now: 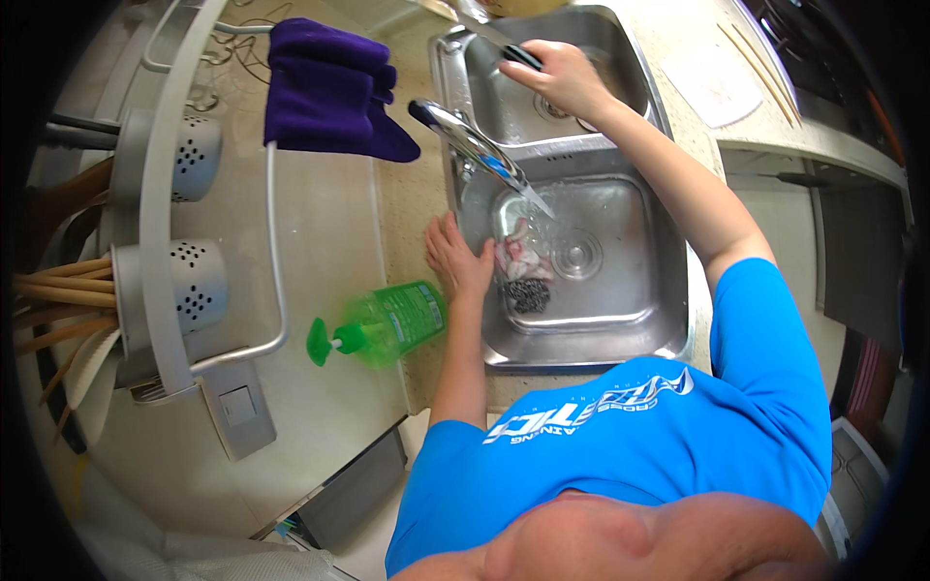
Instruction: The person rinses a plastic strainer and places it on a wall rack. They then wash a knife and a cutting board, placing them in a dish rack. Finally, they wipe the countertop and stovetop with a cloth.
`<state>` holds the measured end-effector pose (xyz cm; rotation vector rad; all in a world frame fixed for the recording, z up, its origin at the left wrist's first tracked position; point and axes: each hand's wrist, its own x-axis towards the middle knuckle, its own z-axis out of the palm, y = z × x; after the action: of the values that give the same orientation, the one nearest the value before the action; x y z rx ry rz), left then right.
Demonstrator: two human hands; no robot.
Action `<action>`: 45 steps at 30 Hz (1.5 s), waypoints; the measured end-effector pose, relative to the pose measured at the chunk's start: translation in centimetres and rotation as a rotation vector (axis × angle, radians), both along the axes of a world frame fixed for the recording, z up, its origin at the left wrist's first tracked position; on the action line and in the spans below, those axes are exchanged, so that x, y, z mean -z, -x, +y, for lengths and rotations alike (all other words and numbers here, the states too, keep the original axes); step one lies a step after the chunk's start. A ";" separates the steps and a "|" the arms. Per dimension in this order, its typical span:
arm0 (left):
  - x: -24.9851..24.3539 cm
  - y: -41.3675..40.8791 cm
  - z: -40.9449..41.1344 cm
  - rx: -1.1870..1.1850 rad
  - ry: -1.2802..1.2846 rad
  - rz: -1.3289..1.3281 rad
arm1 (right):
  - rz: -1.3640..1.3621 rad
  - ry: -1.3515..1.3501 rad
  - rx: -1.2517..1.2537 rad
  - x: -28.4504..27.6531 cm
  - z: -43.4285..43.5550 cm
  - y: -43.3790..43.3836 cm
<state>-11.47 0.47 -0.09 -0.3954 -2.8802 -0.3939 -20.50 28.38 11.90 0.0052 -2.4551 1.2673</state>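
Observation:
A kitchen knife [485, 30] is in my right hand [563, 76], its dark handle gripped over the far basin [494, 94] of the stainless steel double sink. My left hand [459, 260] lies on the near basin's left rim, fingers spread, holding nothing. From the chrome faucet [476, 149], water [538, 202] runs into the near basin [610, 283]. Down in that basin, pinkish-white pieces, perhaps meat or cloth [522, 254], sit beside a dark steel wool scrubber [528, 295]. A green pump bottle [407, 319] stands left of my left forearm.
A purple cloth [327, 87] hangs on a metal rack [276, 254] at the left. Perforated utensil holders [200, 283] with chopsticks [73, 287] are beside it. Right of the sink lie a white cutting board [712, 87] and a pair of chopsticks [759, 72]. A wall switch [238, 405] is at lower left.

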 end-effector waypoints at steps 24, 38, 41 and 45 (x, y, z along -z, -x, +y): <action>6.0 -2.6 1.8 -0.030 -0.699 -0.543 | -0.586 -0.561 0.029 12.3 -2.9 -24.1; -5.9 -4.2 4.2 0.129 -1.778 -0.880 | -0.563 0.206 -0.117 14.8 -5.3 -21.9; -2.3 -6.6 5.3 0.166 -1.406 -0.844 | -0.794 1.849 -0.281 8.7 -7.3 -19.9; 0.5 -9.0 6.4 0.030 -1.663 -0.880 | -0.340 1.118 -0.041 10.1 -10.0 -19.4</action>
<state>-2.45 6.90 -0.60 0.1210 -1.8922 -3.0283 -1.12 18.35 1.80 -0.4787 -1.6255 2.6236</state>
